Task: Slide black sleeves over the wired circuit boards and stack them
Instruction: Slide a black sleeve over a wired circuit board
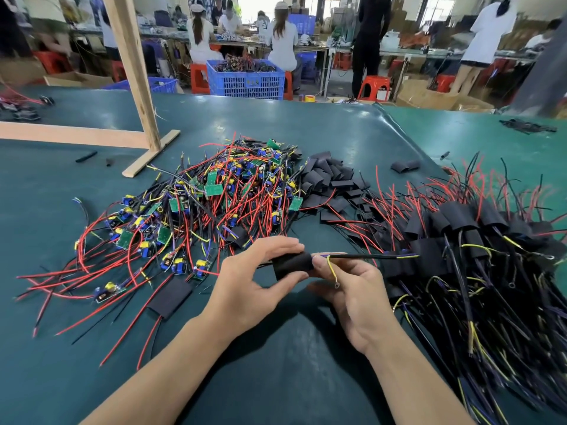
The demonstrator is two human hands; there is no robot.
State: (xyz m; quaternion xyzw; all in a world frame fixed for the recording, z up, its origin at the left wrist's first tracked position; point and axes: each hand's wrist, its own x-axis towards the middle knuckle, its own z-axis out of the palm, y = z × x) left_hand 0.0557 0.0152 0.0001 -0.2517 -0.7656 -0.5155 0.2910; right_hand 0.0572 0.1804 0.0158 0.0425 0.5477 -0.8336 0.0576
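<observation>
Black sleeve (291, 265) held mid-air over desk (276, 363), long axis running left-right. Left hand (257, 277) fingers curled round sleeve body; right hand (352, 289) pinched wire bundle (368, 257) poking out right end. Finished stack (460, 240) lay just right, so right hand nearer probably.

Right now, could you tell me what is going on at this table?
A person is sleeving wired circuit boards. The left hand grips a black sleeve while the right hand pinches the wires that stick out of its end. Bare boards lie heaped to the left, empty sleeves sit in the middle, and finished sleeved units pile up on the right of the green table.
</observation>
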